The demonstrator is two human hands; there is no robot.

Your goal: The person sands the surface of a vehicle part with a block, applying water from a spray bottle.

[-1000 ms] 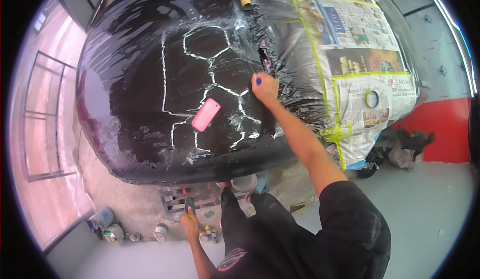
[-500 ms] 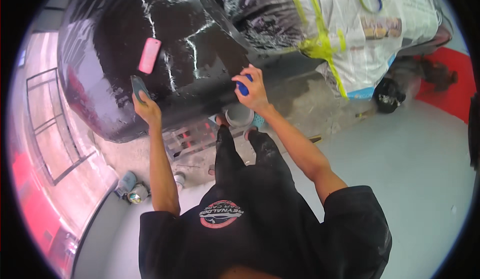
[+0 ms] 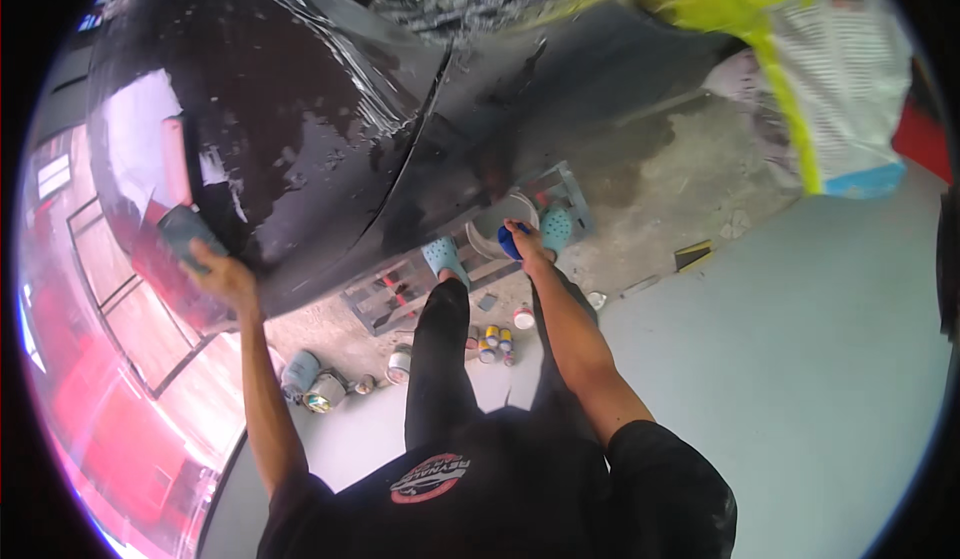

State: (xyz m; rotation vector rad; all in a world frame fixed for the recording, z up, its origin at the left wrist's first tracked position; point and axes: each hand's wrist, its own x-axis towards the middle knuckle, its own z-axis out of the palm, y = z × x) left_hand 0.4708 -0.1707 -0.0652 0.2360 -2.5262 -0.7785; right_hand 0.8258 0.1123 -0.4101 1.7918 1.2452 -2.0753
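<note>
A wet, dark car body panel (image 3: pixel 290 159) fills the upper left. My left hand (image 3: pixel 225 277) is closed on a flat, dark grey sanding block (image 3: pixel 188 234), held against the panel's left edge area. Just above that block, a pink rectangular block (image 3: pixel 177 164) rests on the panel. My right hand (image 3: pixel 532 247) is closed around a rounded blue thing (image 3: pixel 508 243), perhaps a sponge. It is over or beside the rim of a pale bucket (image 3: pixel 487 244) below the panel; the exact height is unclear.
Newspaper sheeting (image 3: pixel 850 69) with yellow tape covers the car at upper right. My feet, in light blue clogs (image 3: pixel 440 256), stand by a slatted pallet (image 3: pixel 385 294). Several cans (image 3: pixel 325 391) and small yellow-and-blue tins (image 3: pixel 490 343) are on the floor.
My view has shifted. My right hand has come down from the panel to the bucket with the blue thing. My left hand has moved left along the panel with the grey block.
</note>
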